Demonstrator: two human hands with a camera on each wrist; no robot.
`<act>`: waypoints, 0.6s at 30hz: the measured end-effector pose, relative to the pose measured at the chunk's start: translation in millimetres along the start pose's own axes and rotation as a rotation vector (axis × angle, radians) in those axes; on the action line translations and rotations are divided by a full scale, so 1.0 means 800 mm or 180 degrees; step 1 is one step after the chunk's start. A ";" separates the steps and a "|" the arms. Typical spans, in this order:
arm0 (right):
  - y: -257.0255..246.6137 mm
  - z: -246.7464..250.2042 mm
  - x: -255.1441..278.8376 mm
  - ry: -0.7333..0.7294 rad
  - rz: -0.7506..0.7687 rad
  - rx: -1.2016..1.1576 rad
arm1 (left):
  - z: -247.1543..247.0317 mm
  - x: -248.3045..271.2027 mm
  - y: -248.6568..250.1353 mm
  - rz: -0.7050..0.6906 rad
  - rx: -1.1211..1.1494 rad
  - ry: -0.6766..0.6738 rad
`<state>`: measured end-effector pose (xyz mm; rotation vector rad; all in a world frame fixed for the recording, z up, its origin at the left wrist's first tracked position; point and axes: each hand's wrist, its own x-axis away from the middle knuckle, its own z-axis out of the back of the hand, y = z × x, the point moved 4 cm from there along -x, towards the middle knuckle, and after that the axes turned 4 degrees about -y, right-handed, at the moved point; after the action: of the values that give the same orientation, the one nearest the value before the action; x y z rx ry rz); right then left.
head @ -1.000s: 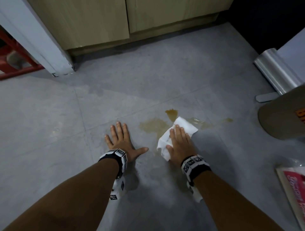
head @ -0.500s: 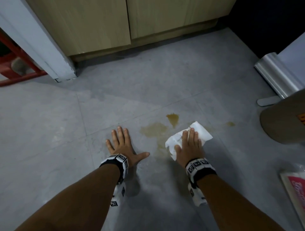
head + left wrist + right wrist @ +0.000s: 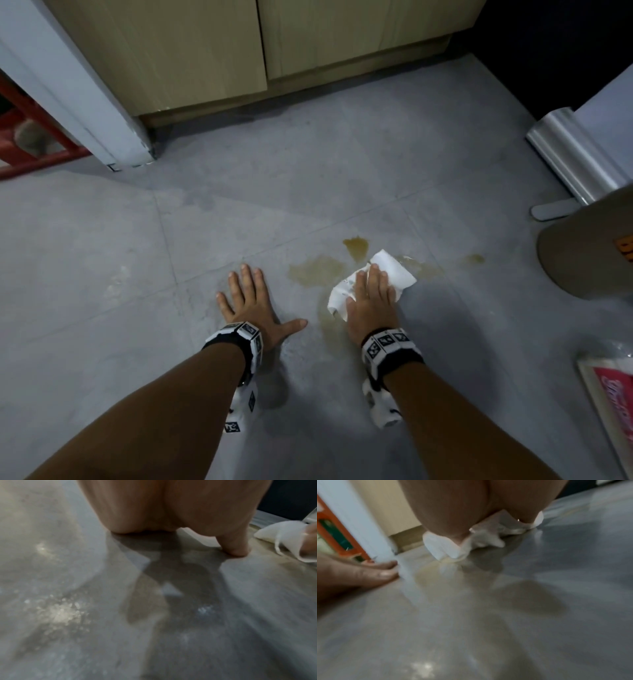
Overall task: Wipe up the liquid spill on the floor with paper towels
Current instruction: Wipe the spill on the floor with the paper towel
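A yellow-brown liquid spill (image 3: 317,270) spreads over the grey floor tiles, with a darker blot (image 3: 356,246) behind it and a small drop (image 3: 474,258) off to the right. A white paper towel (image 3: 394,274) (image 3: 443,546) (image 3: 284,534) lies crumpled on the spill's right part. My right hand (image 3: 371,298) presses flat on the towel with straight fingers. To the left of the spill, my left hand (image 3: 250,301) rests flat on bare floor, fingers spread, thumb (image 3: 385,572) pointing toward the spill. It holds nothing.
Wooden cabinets (image 3: 205,51) line the far side, beside a white door frame (image 3: 85,113) and a red frame (image 3: 30,161). At right stand a metal cylinder (image 3: 575,154) and a brown round base (image 3: 589,250). A pink-printed pack (image 3: 613,394) lies on the floor at lower right.
My right hand slid the towel to the right over the spill, uncovering more of the stain on its left. My left hand stayed planted on the floor.
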<state>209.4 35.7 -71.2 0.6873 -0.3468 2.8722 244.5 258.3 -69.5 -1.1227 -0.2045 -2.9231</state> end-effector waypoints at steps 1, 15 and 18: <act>-0.015 -0.001 -0.004 -0.0002 0.0019 -0.0102 | 0.001 0.000 0.000 0.0004 -0.0010 0.0021; 0.030 0.065 -0.002 0.0870 -0.0517 -0.1090 | 0.003 0.000 0.000 0.0008 -0.0046 -0.0030; 0.038 0.083 -0.019 0.1028 -0.0828 -0.1311 | 0.002 -0.002 -0.001 0.0015 -0.0054 -0.0052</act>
<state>244.0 -12.7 -26.5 0.1758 -0.7113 2.4914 246.7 259.0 -69.1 -1.1479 -0.1775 -2.9181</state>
